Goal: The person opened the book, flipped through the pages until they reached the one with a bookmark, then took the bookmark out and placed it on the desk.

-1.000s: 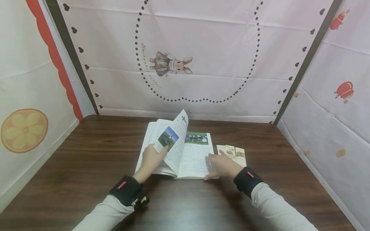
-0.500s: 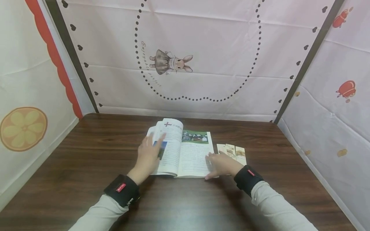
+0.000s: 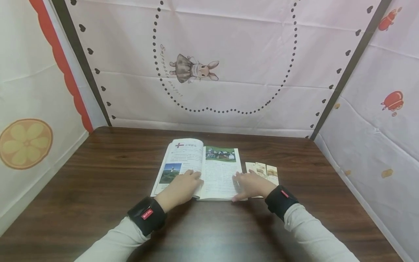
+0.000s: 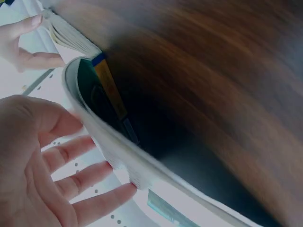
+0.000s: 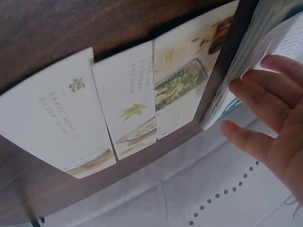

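- Left hand has moved from over the left page to beside the spine since half a second ago; that page now lies flatter.
- Book: open, face up on the table, just left of the cards.
- Left hand: fingers loosely spread, barely bent, resting on the page and gripping nothing.
- Right hand: fingers apart and relaxed, touching the right page's outer edge, gripping nothing.
- Handling, as I judge it: light, bendy leaves that spring up near the spine and crease easily; press flat beside the spine, lift single leaves by an outer corner.
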`<state>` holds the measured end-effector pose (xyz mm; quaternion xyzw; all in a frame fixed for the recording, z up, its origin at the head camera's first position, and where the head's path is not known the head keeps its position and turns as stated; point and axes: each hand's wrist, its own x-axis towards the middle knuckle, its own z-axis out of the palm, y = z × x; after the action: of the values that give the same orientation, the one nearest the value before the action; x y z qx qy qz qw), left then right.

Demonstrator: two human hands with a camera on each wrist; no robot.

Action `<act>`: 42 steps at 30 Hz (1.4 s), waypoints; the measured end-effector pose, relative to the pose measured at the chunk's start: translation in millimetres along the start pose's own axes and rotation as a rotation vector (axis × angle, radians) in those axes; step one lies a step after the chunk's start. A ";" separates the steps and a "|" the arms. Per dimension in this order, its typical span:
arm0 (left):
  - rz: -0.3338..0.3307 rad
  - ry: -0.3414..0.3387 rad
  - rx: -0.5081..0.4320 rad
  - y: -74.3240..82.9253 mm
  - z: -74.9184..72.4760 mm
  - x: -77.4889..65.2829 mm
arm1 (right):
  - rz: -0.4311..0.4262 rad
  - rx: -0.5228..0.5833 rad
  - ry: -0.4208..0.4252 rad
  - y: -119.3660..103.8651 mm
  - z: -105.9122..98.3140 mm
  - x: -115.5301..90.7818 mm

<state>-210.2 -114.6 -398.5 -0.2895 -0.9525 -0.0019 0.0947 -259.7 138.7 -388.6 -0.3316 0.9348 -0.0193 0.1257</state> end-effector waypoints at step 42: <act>-0.228 -0.004 -0.004 36.8 3.0 30.8 | -0.284 -0.333 0.827 -26.7 -29.9 -6.9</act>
<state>-215.5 -66.8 -397.7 -0.1795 -0.9794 -0.0142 0.0912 -245.5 120.8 -354.9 -0.4365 0.8421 -0.0166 -0.3162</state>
